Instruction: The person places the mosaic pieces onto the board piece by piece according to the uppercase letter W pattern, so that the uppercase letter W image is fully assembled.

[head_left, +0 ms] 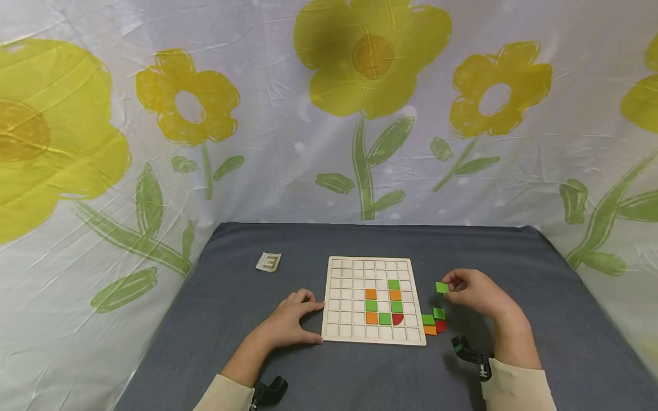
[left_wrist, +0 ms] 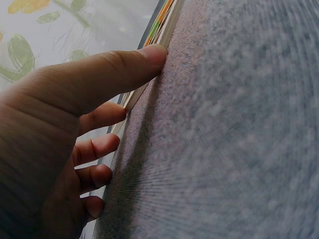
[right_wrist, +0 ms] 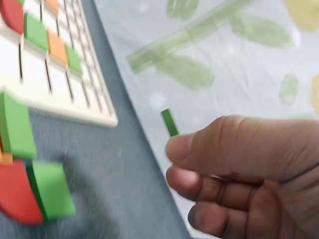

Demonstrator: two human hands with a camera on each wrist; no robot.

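A pale wooden grid board (head_left: 341, 330) lies on the dark cloth, with orange, green and red pieces forming a U-like shape in its cells. My left hand (head_left: 285, 322) touches the board's left edge, thumb at the lower corner and index finger higher up; its fingers are spread. My right hand (head_left: 478, 292), right of the board, pinches a green square piece (head_left: 441, 287) between thumb and fingers, above the cloth. In the right wrist view the green piece (right_wrist: 169, 122) shows edge-on at the fingertips of the right hand (right_wrist: 239, 169).
Beside the board's lower right edge sit loose pieces: green (head_left: 428, 319), another green (head_left: 439, 313), orange (head_left: 430, 330) and red (head_left: 440, 326). A small card (head_left: 268, 262) with a grid pattern lies at the upper left. A flowered curtain (head_left: 277, 142) hangs behind the table.
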